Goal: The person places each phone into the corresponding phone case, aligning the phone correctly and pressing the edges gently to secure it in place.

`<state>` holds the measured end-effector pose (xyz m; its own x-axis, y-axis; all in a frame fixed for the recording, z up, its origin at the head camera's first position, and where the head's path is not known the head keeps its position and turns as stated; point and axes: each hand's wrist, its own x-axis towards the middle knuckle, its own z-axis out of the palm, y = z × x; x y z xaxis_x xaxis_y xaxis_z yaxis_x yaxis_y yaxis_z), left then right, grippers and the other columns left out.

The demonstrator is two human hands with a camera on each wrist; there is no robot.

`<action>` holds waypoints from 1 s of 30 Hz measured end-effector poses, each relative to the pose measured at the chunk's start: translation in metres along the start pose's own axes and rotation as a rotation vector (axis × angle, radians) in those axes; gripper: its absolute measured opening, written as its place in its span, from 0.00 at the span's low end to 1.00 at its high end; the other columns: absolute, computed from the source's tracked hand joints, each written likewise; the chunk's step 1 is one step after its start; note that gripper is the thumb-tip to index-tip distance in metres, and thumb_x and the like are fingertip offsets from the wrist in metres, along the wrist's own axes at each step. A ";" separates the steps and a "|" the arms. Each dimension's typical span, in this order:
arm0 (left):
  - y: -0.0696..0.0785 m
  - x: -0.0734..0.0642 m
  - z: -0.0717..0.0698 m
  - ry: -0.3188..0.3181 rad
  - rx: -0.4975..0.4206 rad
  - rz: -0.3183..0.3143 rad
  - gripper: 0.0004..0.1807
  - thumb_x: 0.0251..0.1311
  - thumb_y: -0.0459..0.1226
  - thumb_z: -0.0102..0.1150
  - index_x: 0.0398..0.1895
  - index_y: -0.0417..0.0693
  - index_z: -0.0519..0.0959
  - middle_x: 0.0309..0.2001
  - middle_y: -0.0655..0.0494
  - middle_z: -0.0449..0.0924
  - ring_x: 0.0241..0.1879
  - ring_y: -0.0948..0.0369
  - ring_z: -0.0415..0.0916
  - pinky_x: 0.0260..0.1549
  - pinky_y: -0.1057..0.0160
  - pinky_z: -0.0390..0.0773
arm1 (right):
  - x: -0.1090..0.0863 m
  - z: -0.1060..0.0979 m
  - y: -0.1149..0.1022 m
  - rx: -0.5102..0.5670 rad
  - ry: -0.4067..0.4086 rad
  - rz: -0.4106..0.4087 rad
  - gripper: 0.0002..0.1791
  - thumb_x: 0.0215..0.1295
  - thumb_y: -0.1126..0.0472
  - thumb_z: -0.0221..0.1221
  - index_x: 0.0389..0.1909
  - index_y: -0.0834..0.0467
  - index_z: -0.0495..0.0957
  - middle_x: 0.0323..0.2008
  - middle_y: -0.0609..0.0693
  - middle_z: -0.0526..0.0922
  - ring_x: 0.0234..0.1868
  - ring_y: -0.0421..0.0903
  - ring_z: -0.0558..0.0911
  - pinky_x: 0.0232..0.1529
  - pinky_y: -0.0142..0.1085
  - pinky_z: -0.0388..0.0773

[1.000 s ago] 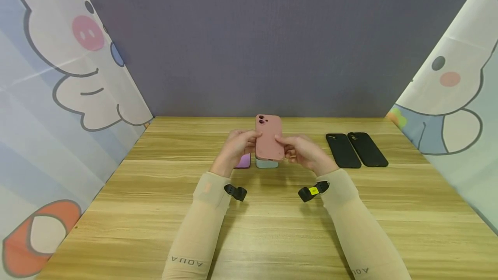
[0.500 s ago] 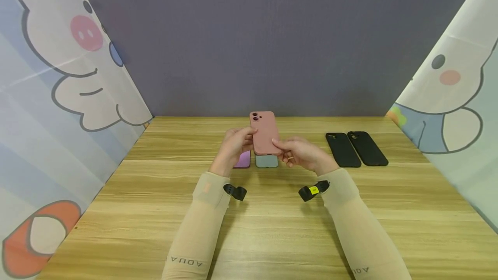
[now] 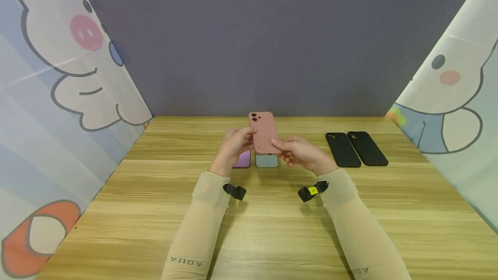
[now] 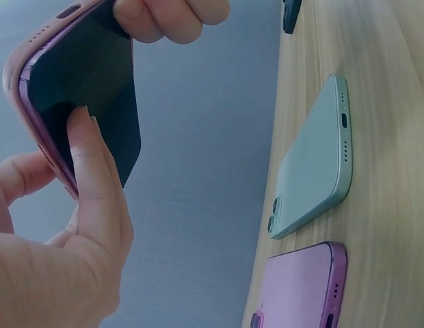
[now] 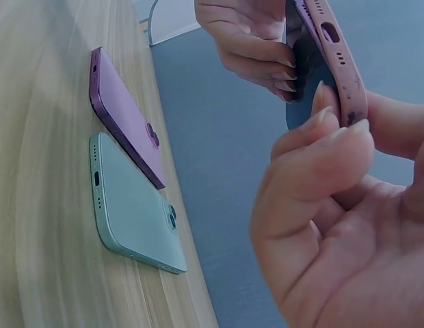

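In the head view a smartphone in a pink case [image 3: 265, 132] is held up above the table, camera side toward the head. My left hand [image 3: 234, 144] pinches its left edge, thumb on the back. My right hand [image 3: 301, 152] grips the lower right corner between thumb and fingers. The left wrist view shows the phone's dark screen [image 4: 85, 89], with a purple phone edge standing a little proud of the case rim at one corner. Left fingertips [image 4: 82, 130] lie on the screen. In the right wrist view the fingers [image 5: 321, 147] curl at the case's bottom edge.
On the wooden table [image 3: 264, 228] behind the held phone lie a purple phone [image 3: 243, 160] and a pale green phone [image 3: 266, 161], partly hidden. To the right lie two black phone cases [image 3: 343, 150]. A grey panel [image 3: 264, 46] stands at the back, with printed cloths [image 3: 50, 111] at the sides.
Both hands have shifted the pink-cased phone slightly left and up, and it has tilted a little. More of the pale green phone shows below it. Between the last two frames almost nothing moves.
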<state>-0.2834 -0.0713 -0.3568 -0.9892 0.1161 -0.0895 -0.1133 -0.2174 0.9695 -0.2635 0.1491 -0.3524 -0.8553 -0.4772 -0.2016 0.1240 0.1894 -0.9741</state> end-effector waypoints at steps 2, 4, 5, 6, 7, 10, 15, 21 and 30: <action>0.000 0.000 0.000 -0.003 0.004 -0.002 0.09 0.66 0.33 0.60 0.42 0.33 0.82 0.30 0.50 0.82 0.27 0.60 0.81 0.32 0.65 0.84 | 0.000 0.000 0.000 -0.014 0.004 -0.011 0.22 0.78 0.48 0.54 0.26 0.57 0.80 0.23 0.49 0.71 0.21 0.42 0.67 0.24 0.35 0.68; 0.001 0.000 0.000 -0.010 0.005 -0.003 0.08 0.65 0.33 0.60 0.41 0.34 0.81 0.29 0.50 0.82 0.27 0.60 0.81 0.31 0.65 0.84 | 0.000 -0.001 0.001 -0.031 0.009 -0.022 0.22 0.78 0.48 0.54 0.26 0.57 0.79 0.23 0.49 0.71 0.21 0.43 0.66 0.24 0.35 0.68; 0.002 0.000 0.000 -0.014 0.003 -0.004 0.08 0.65 0.32 0.60 0.40 0.34 0.81 0.29 0.50 0.82 0.27 0.60 0.81 0.31 0.65 0.84 | 0.000 -0.001 0.000 -0.039 0.012 -0.028 0.22 0.78 0.49 0.54 0.26 0.58 0.79 0.23 0.50 0.71 0.21 0.43 0.66 0.24 0.35 0.68; 0.003 -0.001 0.000 -0.019 0.001 -0.006 0.07 0.65 0.32 0.61 0.40 0.34 0.81 0.29 0.50 0.81 0.27 0.60 0.81 0.31 0.65 0.84 | 0.000 -0.001 0.000 -0.048 0.013 -0.032 0.22 0.78 0.49 0.54 0.26 0.58 0.79 0.23 0.50 0.71 0.21 0.43 0.66 0.24 0.35 0.68; 0.003 -0.001 0.000 -0.023 0.000 -0.007 0.07 0.65 0.33 0.61 0.40 0.35 0.81 0.29 0.50 0.81 0.27 0.60 0.80 0.31 0.65 0.84 | -0.001 -0.001 0.000 -0.057 0.014 -0.034 0.22 0.78 0.49 0.54 0.26 0.58 0.78 0.23 0.50 0.71 0.21 0.43 0.66 0.24 0.35 0.68; 0.005 -0.001 0.000 -0.026 -0.006 -0.015 0.09 0.65 0.34 0.62 0.41 0.35 0.81 0.30 0.50 0.81 0.27 0.60 0.80 0.30 0.66 0.83 | -0.002 -0.001 0.000 -0.077 0.013 -0.041 0.22 0.79 0.50 0.54 0.25 0.58 0.77 0.24 0.50 0.70 0.21 0.43 0.65 0.24 0.35 0.67; 0.005 -0.002 0.000 -0.008 -0.013 -0.020 0.10 0.67 0.37 0.63 0.41 0.37 0.82 0.32 0.50 0.82 0.28 0.59 0.80 0.31 0.65 0.83 | -0.004 -0.001 -0.001 -0.098 0.005 -0.045 0.23 0.79 0.49 0.53 0.26 0.61 0.75 0.23 0.50 0.68 0.21 0.44 0.64 0.25 0.35 0.66; 0.007 -0.002 -0.002 0.017 -0.063 0.004 0.08 0.67 0.37 0.63 0.36 0.39 0.82 0.28 0.52 0.81 0.26 0.60 0.80 0.31 0.65 0.83 | -0.007 -0.003 -0.004 -0.115 -0.017 -0.057 0.22 0.80 0.51 0.52 0.27 0.61 0.75 0.23 0.50 0.67 0.21 0.44 0.62 0.26 0.35 0.64; 0.009 -0.004 -0.006 0.024 -0.100 0.017 0.11 0.68 0.40 0.64 0.39 0.38 0.83 0.28 0.52 0.82 0.26 0.60 0.80 0.30 0.65 0.84 | -0.008 -0.006 -0.003 -0.119 -0.062 -0.066 0.22 0.80 0.51 0.52 0.25 0.59 0.73 0.22 0.49 0.67 0.20 0.44 0.61 0.25 0.35 0.64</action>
<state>-0.2810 -0.0799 -0.3493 -0.9928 0.0889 -0.0801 -0.1043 -0.3146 0.9435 -0.2600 0.1578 -0.3470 -0.8265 -0.5432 -0.1475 0.0049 0.2550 -0.9669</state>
